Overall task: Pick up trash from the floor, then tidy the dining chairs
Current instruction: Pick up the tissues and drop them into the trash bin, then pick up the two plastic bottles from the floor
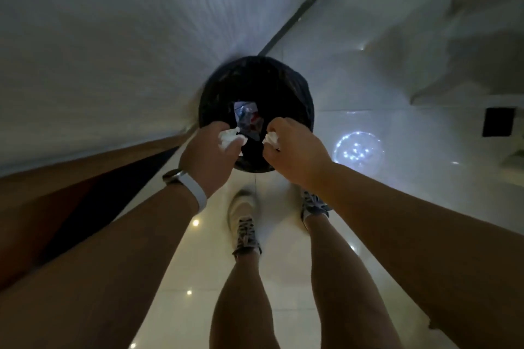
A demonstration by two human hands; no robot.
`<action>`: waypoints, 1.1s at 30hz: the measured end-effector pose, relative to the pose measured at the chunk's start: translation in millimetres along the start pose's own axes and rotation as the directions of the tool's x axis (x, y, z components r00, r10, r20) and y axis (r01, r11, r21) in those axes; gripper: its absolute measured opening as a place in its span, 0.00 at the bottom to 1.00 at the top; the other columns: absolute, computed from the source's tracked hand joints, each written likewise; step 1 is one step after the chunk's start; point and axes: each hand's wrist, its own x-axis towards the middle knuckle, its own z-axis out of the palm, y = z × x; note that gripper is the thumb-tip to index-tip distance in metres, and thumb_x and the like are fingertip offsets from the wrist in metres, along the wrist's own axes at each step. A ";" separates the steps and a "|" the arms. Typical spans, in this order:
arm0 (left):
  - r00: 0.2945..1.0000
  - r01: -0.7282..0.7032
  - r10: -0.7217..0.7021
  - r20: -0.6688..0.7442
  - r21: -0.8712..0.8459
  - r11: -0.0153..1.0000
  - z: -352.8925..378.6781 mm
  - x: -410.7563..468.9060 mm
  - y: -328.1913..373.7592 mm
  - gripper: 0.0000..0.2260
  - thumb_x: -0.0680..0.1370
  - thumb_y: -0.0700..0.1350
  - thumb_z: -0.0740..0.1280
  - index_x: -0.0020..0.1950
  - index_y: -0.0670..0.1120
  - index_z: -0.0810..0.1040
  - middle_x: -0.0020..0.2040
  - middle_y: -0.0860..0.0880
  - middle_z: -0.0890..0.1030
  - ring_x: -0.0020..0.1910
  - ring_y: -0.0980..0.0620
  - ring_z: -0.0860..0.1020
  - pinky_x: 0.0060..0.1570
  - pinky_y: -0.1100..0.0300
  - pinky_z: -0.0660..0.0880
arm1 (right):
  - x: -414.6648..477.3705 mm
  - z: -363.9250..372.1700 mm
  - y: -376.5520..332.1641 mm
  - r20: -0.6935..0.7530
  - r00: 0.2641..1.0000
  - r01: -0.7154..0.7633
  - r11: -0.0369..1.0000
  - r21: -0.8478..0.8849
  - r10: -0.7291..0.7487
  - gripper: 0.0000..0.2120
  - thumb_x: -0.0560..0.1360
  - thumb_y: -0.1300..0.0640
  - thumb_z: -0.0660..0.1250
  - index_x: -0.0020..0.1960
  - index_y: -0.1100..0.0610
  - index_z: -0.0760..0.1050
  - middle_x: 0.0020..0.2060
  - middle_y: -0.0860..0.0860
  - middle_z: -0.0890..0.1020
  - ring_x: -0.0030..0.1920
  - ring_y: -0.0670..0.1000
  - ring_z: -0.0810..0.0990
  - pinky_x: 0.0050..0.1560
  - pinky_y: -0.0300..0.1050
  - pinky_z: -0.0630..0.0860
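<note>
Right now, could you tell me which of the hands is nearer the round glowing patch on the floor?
Right. The right hand is over the right edge of the bin, just left of the glowing patch; the left hand is over its left edge, farther away.

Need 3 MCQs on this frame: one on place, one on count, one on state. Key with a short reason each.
1. Where are the left hand and right hand?
A on the floor
B over the bin
C flat on the wall

2. How many white paper wads are held?
A none
B one
C two

3. What state is the bin in?
A lidded
B tipped over
C open, with a clear wrapper inside

Key:
1 B: both hands hang above the bin's mouth.
2 C: each hand's fingers pinch one wad.
3 C: the mouth is uncovered and the wrapper shows inside.
</note>
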 end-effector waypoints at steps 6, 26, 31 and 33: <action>0.986 -0.105 0.093 0.141 0.081 0.991 48.9 29.2 -43.5 0.19 0.79 0.48 0.67 0.68 0.43 0.72 0.63 0.43 0.74 0.60 0.45 0.74 0.54 0.58 0.70 | 12.2 49.3 36.5 0.004 0.998 0.070 0.989 -0.128 -0.070 0.23 0.74 0.48 0.65 0.66 0.57 0.73 0.59 0.55 0.77 0.57 0.58 0.75 0.55 0.56 0.75; 0.732 -0.656 0.638 0.237 0.498 0.568 -119.3 -154.3 121.7 0.21 0.76 0.51 0.69 0.67 0.45 0.77 0.66 0.41 0.76 0.64 0.39 0.74 0.59 0.43 0.72 | -227.1 -116.5 -95.6 -0.317 0.944 -0.215 0.897 -0.387 0.090 0.24 0.77 0.41 0.55 0.64 0.54 0.74 0.62 0.54 0.77 0.63 0.58 0.73 0.63 0.53 0.66; 0.627 -0.750 0.713 0.314 0.491 0.443 -145.5 -222.5 176.2 0.19 0.76 0.52 0.65 0.63 0.45 0.79 0.64 0.40 0.78 0.61 0.38 0.76 0.56 0.42 0.74 | -319.4 -147.6 -131.1 -0.430 0.890 -0.312 0.890 -0.333 0.151 0.24 0.76 0.42 0.55 0.63 0.56 0.75 0.61 0.55 0.78 0.61 0.59 0.75 0.61 0.54 0.68; 0.570 -0.796 0.740 0.357 0.463 0.390 -146.9 -248.9 195.7 0.21 0.76 0.55 0.60 0.63 0.45 0.79 0.63 0.40 0.78 0.61 0.38 0.76 0.56 0.42 0.74 | -355.1 -153.6 -137.3 -0.480 0.858 -0.357 0.886 -0.297 0.185 0.25 0.76 0.42 0.55 0.63 0.56 0.75 0.60 0.55 0.78 0.61 0.58 0.75 0.61 0.54 0.68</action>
